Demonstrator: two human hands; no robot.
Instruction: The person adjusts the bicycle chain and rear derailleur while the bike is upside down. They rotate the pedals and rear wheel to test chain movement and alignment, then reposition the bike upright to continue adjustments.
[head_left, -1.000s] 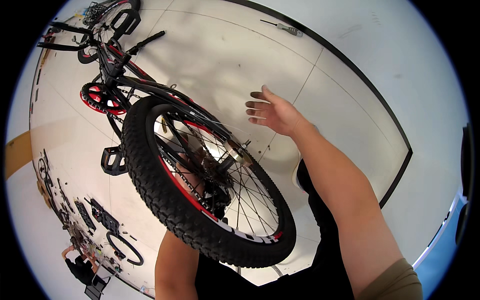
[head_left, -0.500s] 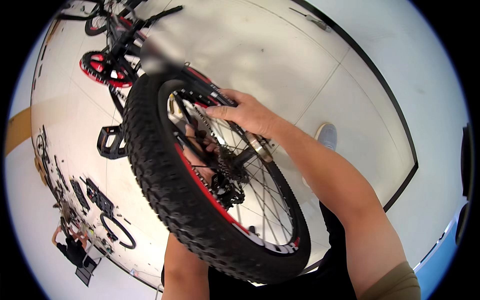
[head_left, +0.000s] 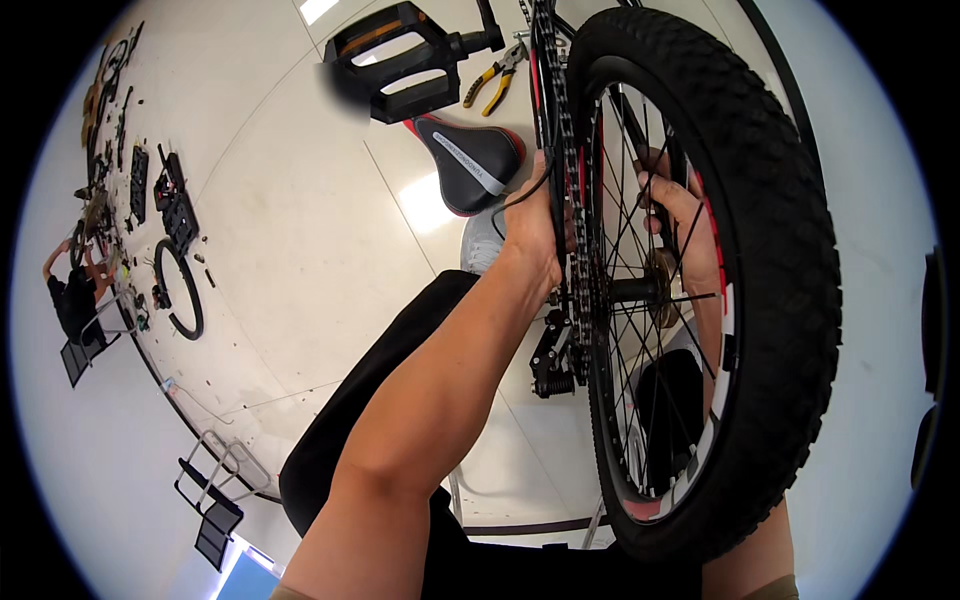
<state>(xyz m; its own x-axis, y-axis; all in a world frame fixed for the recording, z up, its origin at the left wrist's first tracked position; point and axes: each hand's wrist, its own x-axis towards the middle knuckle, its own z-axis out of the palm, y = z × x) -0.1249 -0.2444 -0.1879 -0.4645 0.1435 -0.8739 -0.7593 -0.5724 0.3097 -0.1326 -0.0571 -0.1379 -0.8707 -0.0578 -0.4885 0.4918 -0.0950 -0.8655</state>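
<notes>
A bicycle's rear wheel with a knobby black tyre (head_left: 785, 300) stands upright at the right, a red and white rim inside it. My left hand (head_left: 530, 225) is closed around the bicycle frame on the chain side, its fingertips partly hidden. The chain (head_left: 573, 190) runs just right of that hand, and the derailleur (head_left: 552, 362) hangs below. Through the spokes, my right hand (head_left: 688, 215) shows with its fingers curled round a dark frame tube on the wheel's other side. My right forearm is partly covered by the wheel.
A black pedal (head_left: 418, 97) sticks out at the top. Yellow-handled pliers (head_left: 508, 62) lie on the floor beside a black and red saddle (head_left: 465, 165). My shoe (head_left: 482, 243) is under the saddle. Far left are a person (head_left: 75, 300), a loose tyre (head_left: 200, 312) and scattered parts.
The bicycle has swung from left of centre to the right of view. My left hand, earlier behind the wheel, now shows plainly; the right is now seen through the spokes. Pliers and saddle have come into view.
</notes>
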